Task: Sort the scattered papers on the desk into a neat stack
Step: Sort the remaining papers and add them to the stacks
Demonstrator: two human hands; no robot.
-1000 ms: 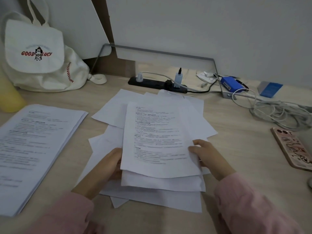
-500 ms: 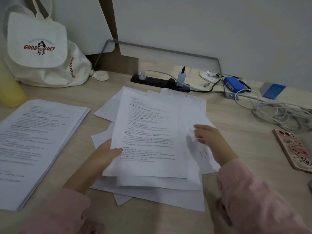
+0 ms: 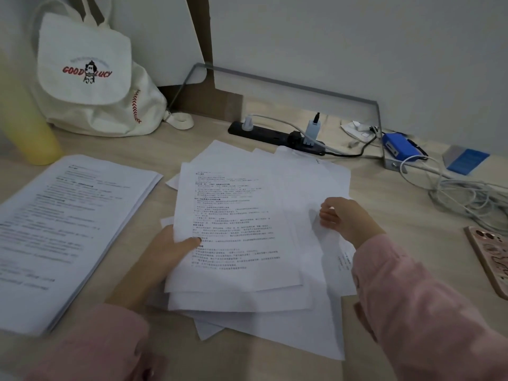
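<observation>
Well beyond your left hand point(image 3: 165, 254) you had a white backpack point(image 3: 90, 78) and a yellow bottle point(image 3: 35, 127). Past your right hand point(image 3: 343, 218) lay a black power strip point(image 3: 269, 133) — with a blue box point(image 3: 398, 149), tangled white cables point(image 3: 472, 199) and a pink-cased phone point(image 3: 492, 259) off to its right.

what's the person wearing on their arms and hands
Both arms are in long, soft-looking pink sleeves, the left sleeve and the right sleeve, each ending at the wrist. The left hand and right hand are bare: no gloves, watch or rings show.
</observation>
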